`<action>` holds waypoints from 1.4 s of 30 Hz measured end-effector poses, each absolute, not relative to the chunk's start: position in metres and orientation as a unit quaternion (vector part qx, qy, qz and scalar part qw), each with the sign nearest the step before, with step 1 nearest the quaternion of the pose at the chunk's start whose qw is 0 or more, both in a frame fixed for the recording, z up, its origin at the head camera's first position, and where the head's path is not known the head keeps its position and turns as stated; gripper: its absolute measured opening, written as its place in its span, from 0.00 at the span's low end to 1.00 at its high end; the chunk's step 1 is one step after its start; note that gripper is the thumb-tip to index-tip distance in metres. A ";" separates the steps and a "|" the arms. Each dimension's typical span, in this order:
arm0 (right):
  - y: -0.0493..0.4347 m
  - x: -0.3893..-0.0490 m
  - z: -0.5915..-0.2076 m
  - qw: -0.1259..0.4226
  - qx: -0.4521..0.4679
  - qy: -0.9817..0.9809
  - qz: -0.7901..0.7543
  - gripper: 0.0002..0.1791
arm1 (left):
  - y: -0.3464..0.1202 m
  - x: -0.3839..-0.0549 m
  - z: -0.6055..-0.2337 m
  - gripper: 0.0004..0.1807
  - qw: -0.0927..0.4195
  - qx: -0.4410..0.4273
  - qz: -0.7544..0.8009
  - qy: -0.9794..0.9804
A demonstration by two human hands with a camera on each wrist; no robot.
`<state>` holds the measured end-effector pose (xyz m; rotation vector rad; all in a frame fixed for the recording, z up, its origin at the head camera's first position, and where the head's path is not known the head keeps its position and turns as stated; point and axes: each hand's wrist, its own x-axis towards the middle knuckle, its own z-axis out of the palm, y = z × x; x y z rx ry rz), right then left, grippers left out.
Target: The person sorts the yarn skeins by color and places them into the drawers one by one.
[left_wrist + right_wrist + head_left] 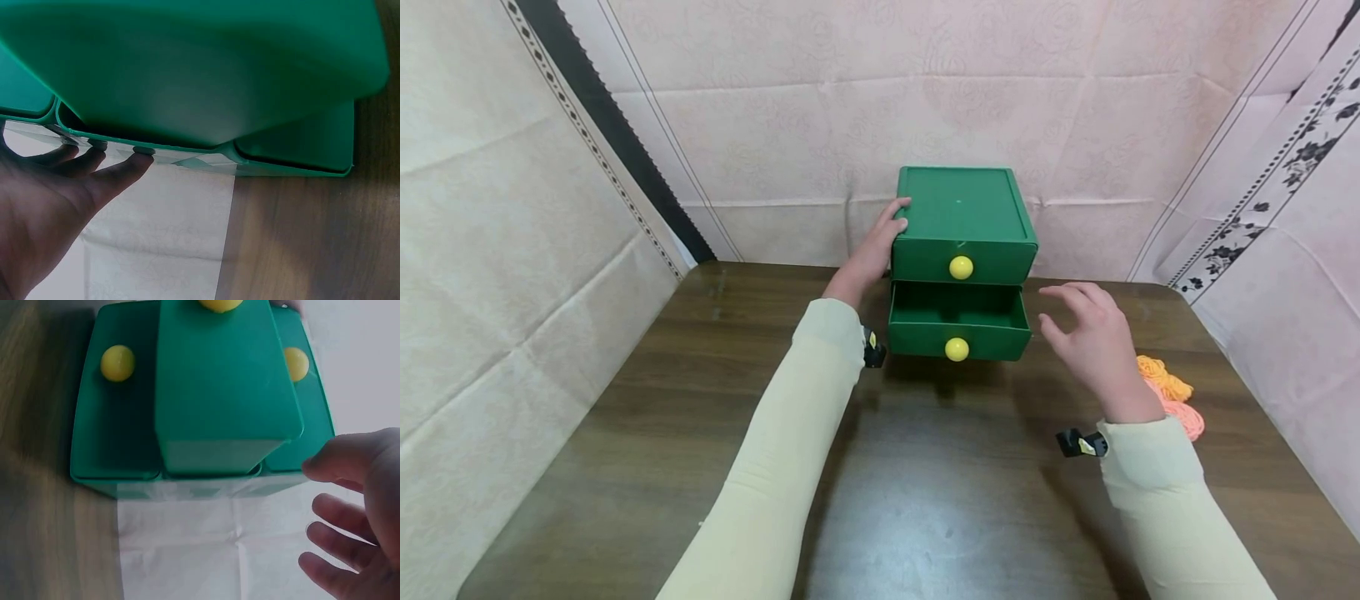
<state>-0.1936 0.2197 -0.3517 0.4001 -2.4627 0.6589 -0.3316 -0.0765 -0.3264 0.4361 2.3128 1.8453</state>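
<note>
A green drawer cabinet (962,204) with round yellow knobs stands at the back of the table. Its middle drawer (917,340) is pulled out, and the inside that shows is bare. In the right wrist view the bottom drawer (115,425) and the top drawer (315,419) sit closed on either side of it. My left hand (872,250) rests against the cabinet's left side, with extended fingertips on the side wall in the left wrist view. To the right of the pulled-out drawer, my right hand (1093,342) hovers with spread, slightly bent fingers and holds nothing.
An orange yarn bundle (1165,379) and a pink yarn bundle (1187,417) lie on the brown wooden table (715,467), partly behind my right wrist. Pale patterned cloth (865,133) hangs close behind the cabinet and along both sides.
</note>
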 end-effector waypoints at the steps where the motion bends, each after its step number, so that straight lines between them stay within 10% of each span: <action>1: 0.221 -0.194 -0.352 0.271 0.144 -0.920 0.243 0.18 | -0.077 -0.331 -0.326 0.25 0.077 0.145 0.616 0.771; 42: 0.276 -0.211 -0.372 0.015 0.080 -0.981 0.174 0.33 | -0.078 -0.309 -0.305 0.27 0.106 0.141 0.617 0.767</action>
